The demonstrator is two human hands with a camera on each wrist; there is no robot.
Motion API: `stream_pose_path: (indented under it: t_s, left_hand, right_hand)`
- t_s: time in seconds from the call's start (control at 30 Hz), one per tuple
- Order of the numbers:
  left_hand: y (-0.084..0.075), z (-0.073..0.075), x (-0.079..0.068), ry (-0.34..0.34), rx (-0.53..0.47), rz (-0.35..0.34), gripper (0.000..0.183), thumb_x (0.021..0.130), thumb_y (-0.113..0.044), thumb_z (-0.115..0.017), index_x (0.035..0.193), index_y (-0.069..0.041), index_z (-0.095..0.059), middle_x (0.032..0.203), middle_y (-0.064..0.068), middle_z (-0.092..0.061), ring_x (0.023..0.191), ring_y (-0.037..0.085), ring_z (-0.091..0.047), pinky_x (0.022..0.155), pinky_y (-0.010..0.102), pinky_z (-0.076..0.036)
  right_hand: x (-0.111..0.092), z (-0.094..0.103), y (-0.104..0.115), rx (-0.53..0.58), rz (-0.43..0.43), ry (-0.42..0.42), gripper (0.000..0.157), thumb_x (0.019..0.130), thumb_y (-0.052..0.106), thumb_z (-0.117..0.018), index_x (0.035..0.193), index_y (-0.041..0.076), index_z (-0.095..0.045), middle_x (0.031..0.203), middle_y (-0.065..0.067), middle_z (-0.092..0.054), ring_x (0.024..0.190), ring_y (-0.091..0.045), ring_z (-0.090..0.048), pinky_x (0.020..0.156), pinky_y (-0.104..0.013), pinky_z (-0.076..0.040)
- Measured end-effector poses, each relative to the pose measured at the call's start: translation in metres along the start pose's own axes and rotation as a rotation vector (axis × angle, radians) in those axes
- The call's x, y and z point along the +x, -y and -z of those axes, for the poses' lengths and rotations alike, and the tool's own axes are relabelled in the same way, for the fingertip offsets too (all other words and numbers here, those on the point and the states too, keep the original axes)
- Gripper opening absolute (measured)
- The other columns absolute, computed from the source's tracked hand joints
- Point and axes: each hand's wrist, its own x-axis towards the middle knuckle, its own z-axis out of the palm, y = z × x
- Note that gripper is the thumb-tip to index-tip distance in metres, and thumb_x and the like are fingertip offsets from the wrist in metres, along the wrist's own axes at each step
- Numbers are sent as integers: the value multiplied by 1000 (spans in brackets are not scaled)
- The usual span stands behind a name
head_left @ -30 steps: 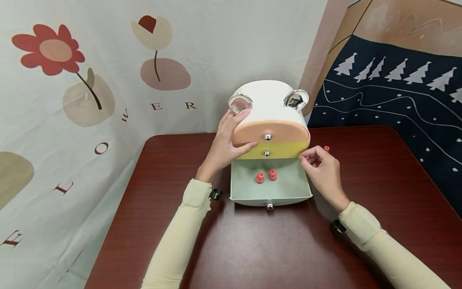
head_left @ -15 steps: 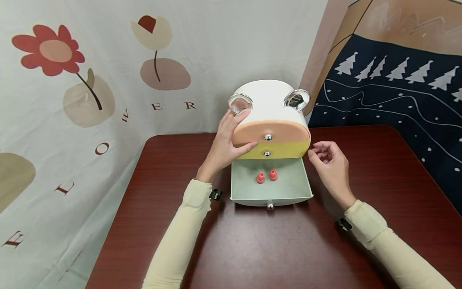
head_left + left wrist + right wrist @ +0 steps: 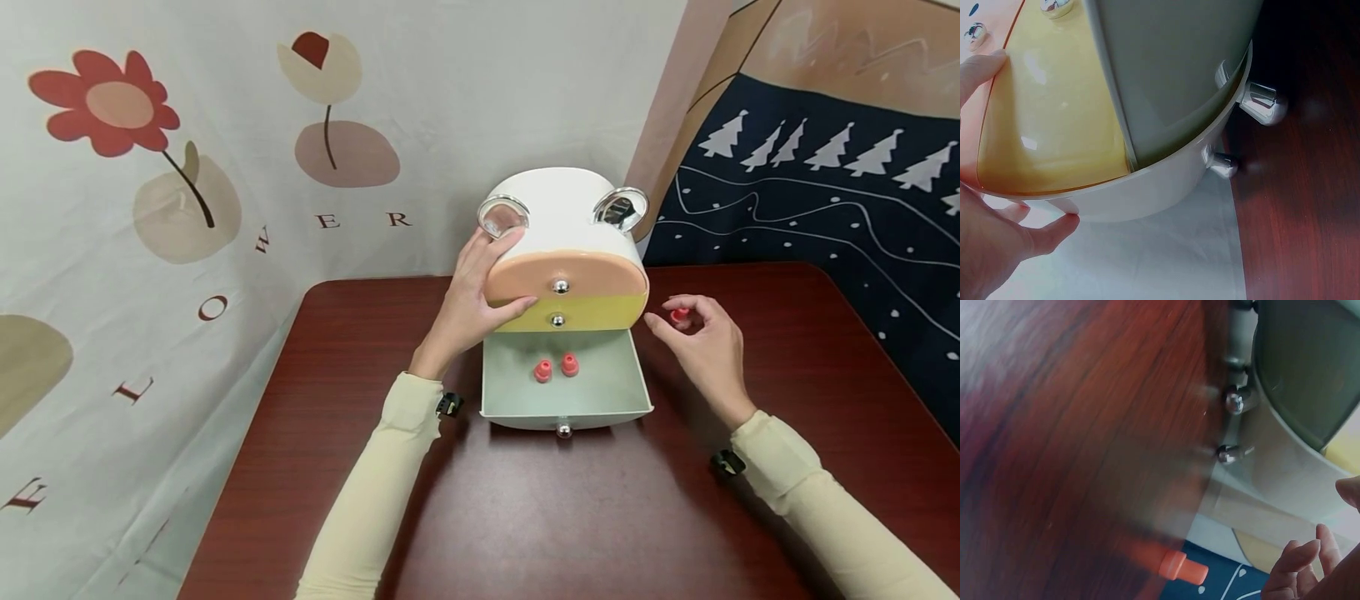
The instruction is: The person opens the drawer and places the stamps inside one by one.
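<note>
A small white drawer cabinet [image 3: 557, 208] with frog-like silver-rimmed eyes stands at the table's back. My left hand [image 3: 474, 296] holds its left side, thumb across the front, fingers round the side wall. The pale green bottom drawer [image 3: 517, 400] is pulled out, with two small red stepped pieces, one red piece [image 3: 543, 371] left of the other red piece [image 3: 570, 364]. My right hand [image 3: 705, 346] hovers right of the cabinet, thumb and fingers apart. Another red piece [image 3: 1182, 567] stands on the table beyond it; in the right wrist view it is apart from the fingers.
The orange top drawer [image 3: 525, 275] and yellow middle drawer [image 3: 600, 312] are closed, each with a silver knob. The dark red wooden table [image 3: 510, 517] meets a printed cloth [image 3: 450, 100] behind. Silver feet [image 3: 1264, 103] show under the cabinet.
My right hand has moved right, away from the cabinet's edge, and its thumb and fingers have spread. The left hand keeps its hold; the pieces in the drawer have not moved.
</note>
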Motion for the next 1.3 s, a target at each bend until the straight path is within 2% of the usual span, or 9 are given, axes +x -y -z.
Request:
stream_pose_path:
  t_s: [0.1,0.33,0.53,0.7,1.0,1.13,1.3]
  left_hand:
    - [-1,0,0,-1,1,10,88,85,-22,-96,161,-14,-52,149,14,-57,158,25,-32,132,43,-13]
    - [-2,0,0,5,-1,22,87,86,-22,-96,161,-15,-52,150,13,-57,158,24,-30,132,42,-13]
    - [-2,2,2,9,14,14,88,86,-22,-96,161,-15,-51,155,12,-55,159,23,-29,132,43,-13]
    - [-2,2,1,5,2,40,87,86,-22,-95,162,-15,-52,160,9,-53,161,22,-25,131,43,-13]
    - [-1,3,-5,-13,-2,16,89,85,-19,-96,161,-13,-51,159,8,-55,160,25,-27,131,44,-13]
    - [0,2,-3,-2,-3,15,89,86,-19,-96,162,-13,-50,159,8,-55,160,24,-27,131,44,-13]
    - [-2,-1,-1,10,-10,24,88,87,-20,-95,162,-14,-50,159,8,-55,160,24,-26,131,44,-14]
  right_hand:
    - [3,3,-6,-22,-7,16,40,93,36,-89,119,7,-79,107,-14,-67,90,-14,-58,76,-21,-43]
    - [10,8,-15,-71,-54,48,43,97,42,-84,121,7,-78,100,-11,-73,84,-12,-61,68,-23,-45]
    - [19,12,-18,-145,-85,116,46,100,44,-80,125,6,-75,106,-13,-73,88,-20,-61,70,-27,-46]
    - [25,17,-24,-180,-91,190,45,101,40,-79,127,4,-73,111,-16,-72,93,-26,-61,75,-35,-48]
    - [34,21,-32,-196,-93,205,33,103,30,-78,122,4,-74,99,-16,-72,82,-28,-59,65,-33,-49]
    - [38,21,-36,-202,-87,158,27,101,26,-79,116,4,-76,93,-15,-72,79,-26,-58,67,-36,-45]
    - [41,23,-39,-219,-87,102,28,100,28,-78,115,4,-77,86,-16,-72,77,-26,-59,71,-40,-44]
